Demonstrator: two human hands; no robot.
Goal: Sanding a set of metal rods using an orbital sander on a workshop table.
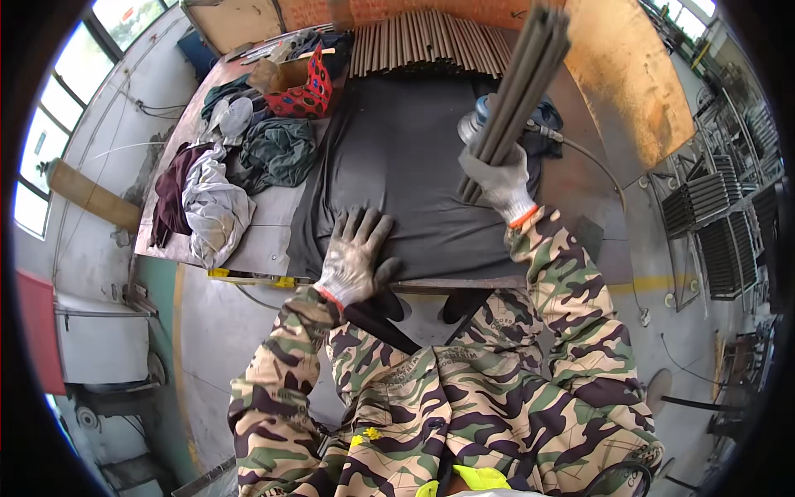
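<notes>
My right hand [499,176], in a grey-coated work glove, grips a bundle of several dark metal tubes [520,87] near their lower end. The bundle tilts up and away over the right side of the workbench. My left hand [360,255], gloved too, lies with fingers spread on the black cloth [428,168] at the near edge and holds nothing. Behind the tubes, partly hidden by them, sits an air-powered sander [473,122] with a blue body. A large stack of similar tubes [428,43] lies at the far end of the cloth.
Crumpled rags [217,205] and an open red patterned cardboard box [304,90] occupy the bench's left side. An air hose [599,163] curves down at the right. A rusty orange panel [627,74] stands beyond it. Metal racks [708,199] hold dark frames farther right.
</notes>
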